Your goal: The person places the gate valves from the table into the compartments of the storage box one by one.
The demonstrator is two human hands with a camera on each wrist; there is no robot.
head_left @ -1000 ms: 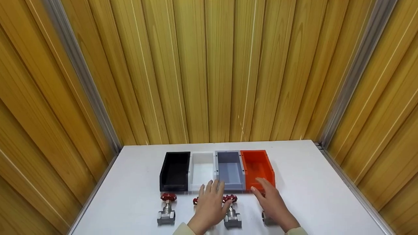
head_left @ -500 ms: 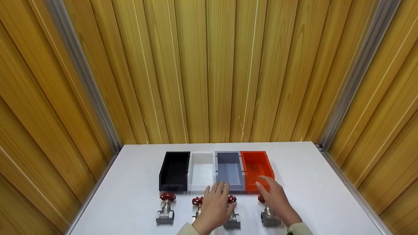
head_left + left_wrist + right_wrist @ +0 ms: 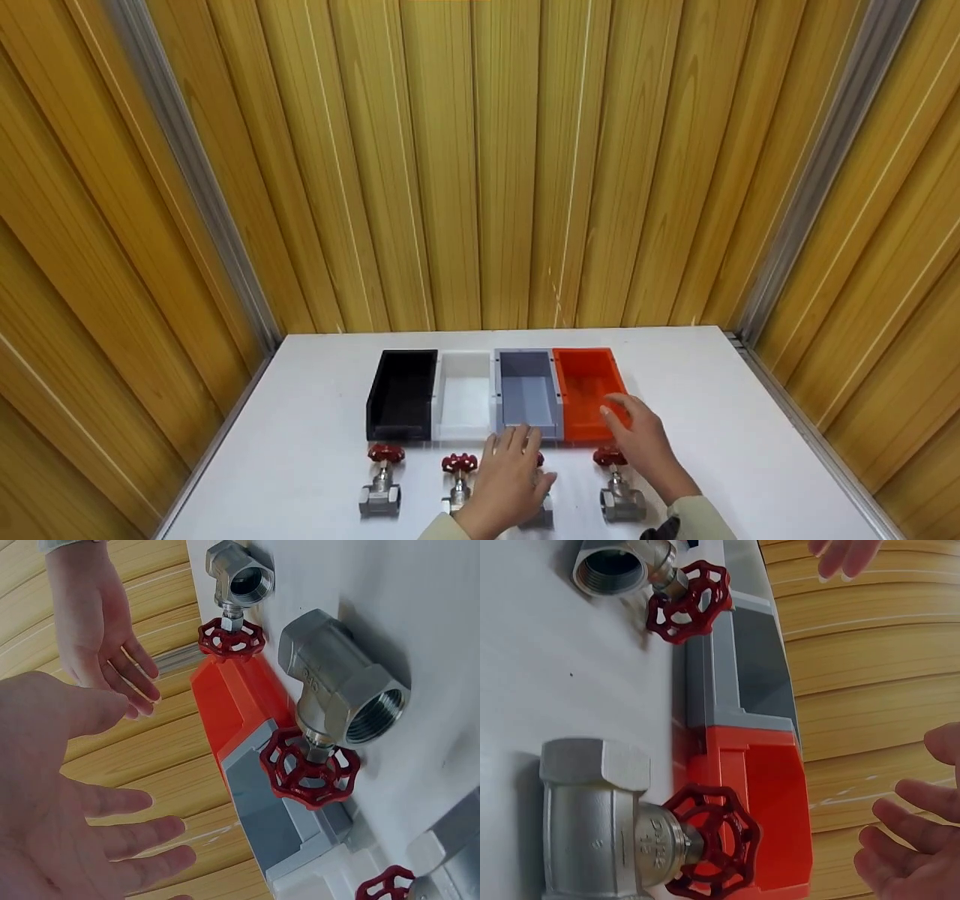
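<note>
My left hand (image 3: 506,484) hovers, fingers loosely spread, over a gate valve (image 3: 341,682) that it mostly hides in the head view. That valve has a steel body and a red handwheel (image 3: 309,769). Nothing is between its fingers. My right hand (image 3: 643,446) is relaxed, thumb apart from the fingers, above the rightmost gate valve (image 3: 621,501) and overlapping the front of the orange bin (image 3: 592,375) in the head view. It holds nothing either. Another gate valve (image 3: 459,484) lies just left of my left hand, and one more gate valve (image 3: 381,495) lies at the far left.
Behind the valves, a black bin (image 3: 401,390), a white bin (image 3: 465,386), a grey bin (image 3: 527,386) and the orange one stand side by side on the white table (image 3: 300,450). Yellow wood-look panels (image 3: 502,165) enclose the back and sides.
Both hands have drifted to the right, the right one also slightly away from the body. The second valve from the left and the rightmost valve now show more fully.
</note>
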